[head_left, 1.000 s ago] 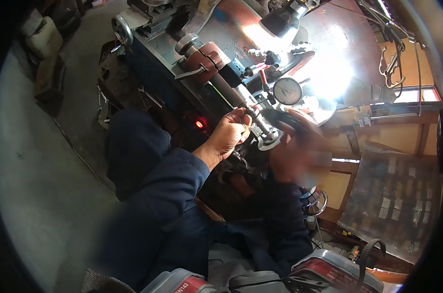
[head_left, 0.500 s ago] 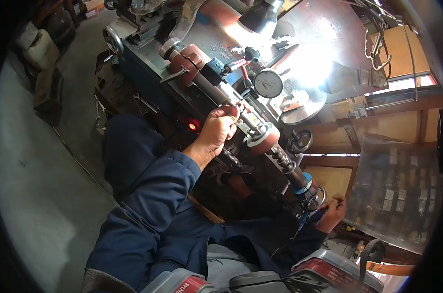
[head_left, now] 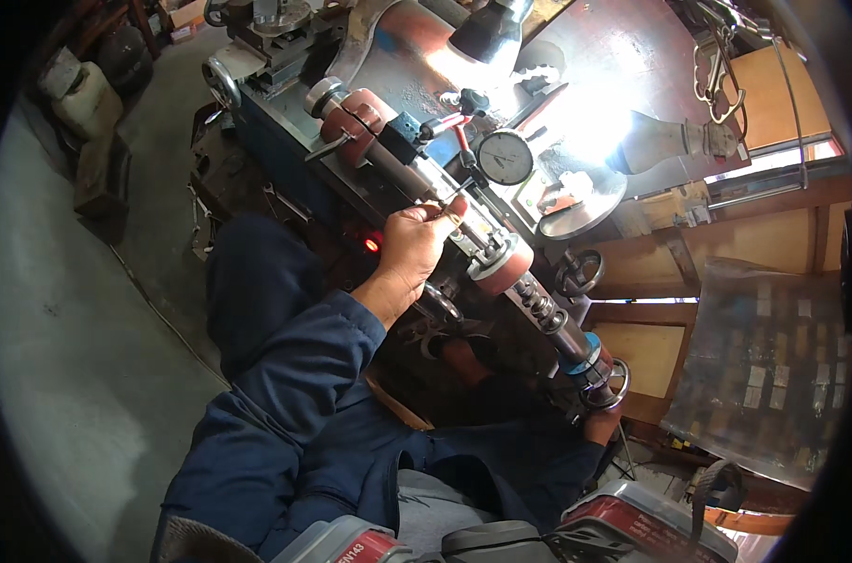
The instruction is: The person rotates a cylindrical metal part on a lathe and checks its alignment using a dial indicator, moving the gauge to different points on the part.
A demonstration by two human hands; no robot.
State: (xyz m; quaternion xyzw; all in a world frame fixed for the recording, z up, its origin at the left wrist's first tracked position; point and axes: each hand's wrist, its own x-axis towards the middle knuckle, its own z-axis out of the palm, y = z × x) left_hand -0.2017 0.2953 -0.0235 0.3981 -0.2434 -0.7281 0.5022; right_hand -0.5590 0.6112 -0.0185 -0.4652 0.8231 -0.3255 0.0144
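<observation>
My left hand [head_left: 413, 251] is closed in a pinch at the middle of a long metal machine bed, over the shaft that runs along it. From its fingertips sticks a thin dark rod [head_left: 462, 190]. Just beyond stands a round dial gauge [head_left: 505, 157] on a red jointed arm [head_left: 462, 139]. At the near right end of the machine is a metal handwheel [head_left: 621, 385]. My right hand [head_left: 602, 424] is at this wheel, its fingers curled behind the rim and partly hidden. A red round collar [head_left: 503, 270] sits between my hands, and a red clamp block [head_left: 353, 128] is at the far left.
A black lamp [head_left: 490, 36] and a grey lamp [head_left: 665, 145] light the bench from behind. Another handwheel [head_left: 579, 272] is right of the collar. A small red light [head_left: 371, 245] glows below. A plastic sheet [head_left: 764, 375] hangs at right; a canister [head_left: 90, 101] stands on the left floor.
My right hand has moved left from beside the machine's end onto the handwheel. My left hand stays at the shaft, its fingers shifted slightly. The whole view has shifted a little.
</observation>
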